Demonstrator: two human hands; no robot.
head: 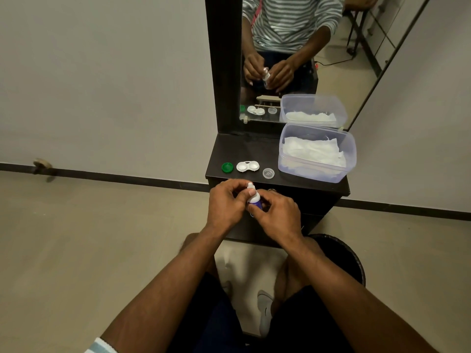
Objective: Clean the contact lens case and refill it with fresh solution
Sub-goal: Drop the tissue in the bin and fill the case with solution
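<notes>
Both hands hold one small bottle (pixel 254 200) in front of the shelf's edge. The left hand (pixel 225 203) pinches its white top, and the right hand (pixel 279 215) curls round its purple body. No words on it can be read. Just past the bottle, on the dark shelf (pixel 239 151), lie one white lens case (pixel 247 166) with two open cups, one green cap (pixel 227 167) to its left and one clear cap (pixel 268 173) to its right. Farther right sits one clear box (pixel 316 152) of white tissues.

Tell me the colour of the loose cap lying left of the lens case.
Green. The cap shows best in the head view, beside the white lens case.
</notes>
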